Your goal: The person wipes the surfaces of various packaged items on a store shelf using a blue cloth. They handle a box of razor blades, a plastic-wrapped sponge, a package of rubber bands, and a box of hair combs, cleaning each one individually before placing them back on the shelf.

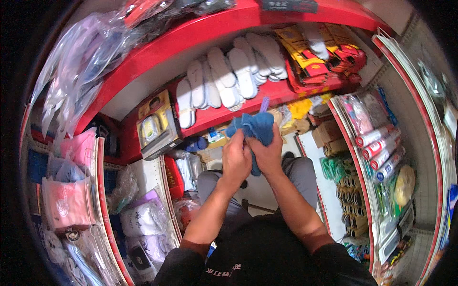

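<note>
A bunched blue cloth is held up between both hands, in front of the red shelf. My left hand grips its left side, with thumb and fingers curled in. My right hand is closed around its right side, and a blue end hangs below between the wrists. Just above the cloth a narrow purple strip sticks up; whether it is joined to the cloth I cannot tell. Behind lie stacks of white insoles on the red shelf.
A yellow and black box stands left of the insoles; red and yellow packages lie to their right. Side racks hold folded pink packs, bagged purple goods and several rolled packs. Clear plastic bags hang at upper left.
</note>
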`<state>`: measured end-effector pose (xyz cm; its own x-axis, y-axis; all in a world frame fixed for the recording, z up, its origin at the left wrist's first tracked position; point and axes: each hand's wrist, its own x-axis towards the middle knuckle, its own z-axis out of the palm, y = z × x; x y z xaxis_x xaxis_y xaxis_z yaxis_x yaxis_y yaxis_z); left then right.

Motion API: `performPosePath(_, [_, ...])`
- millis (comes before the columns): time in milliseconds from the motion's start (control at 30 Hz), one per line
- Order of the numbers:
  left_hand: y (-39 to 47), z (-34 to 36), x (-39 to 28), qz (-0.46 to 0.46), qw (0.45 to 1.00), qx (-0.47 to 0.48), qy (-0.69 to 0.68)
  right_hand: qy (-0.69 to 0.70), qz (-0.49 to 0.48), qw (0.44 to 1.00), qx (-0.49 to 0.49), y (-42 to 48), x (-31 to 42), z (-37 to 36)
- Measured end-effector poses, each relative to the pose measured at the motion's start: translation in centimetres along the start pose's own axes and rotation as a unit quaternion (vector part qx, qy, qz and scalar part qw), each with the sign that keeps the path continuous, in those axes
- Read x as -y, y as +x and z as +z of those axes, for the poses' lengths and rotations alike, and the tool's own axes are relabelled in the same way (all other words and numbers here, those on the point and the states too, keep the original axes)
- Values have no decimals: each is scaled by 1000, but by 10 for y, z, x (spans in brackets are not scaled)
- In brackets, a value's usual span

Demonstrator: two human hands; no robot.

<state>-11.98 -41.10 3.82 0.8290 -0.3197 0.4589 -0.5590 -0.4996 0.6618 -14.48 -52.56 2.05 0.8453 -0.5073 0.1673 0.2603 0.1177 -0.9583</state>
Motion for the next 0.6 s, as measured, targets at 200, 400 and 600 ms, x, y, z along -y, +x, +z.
performPosePath(200, [-42, -33, -32, -109, 964, 94, -222, 268, 105, 942, -174, 89, 59, -38])
performPosePath(400, [-37, -27, -21, -220, 823, 12, -524, 386, 88, 918, 29, 56, 63, -74])
performPosePath(600, [-37, -1, -19, -76, 978, -19, -194, -63, -68, 990, 111, -23, 9, -36])
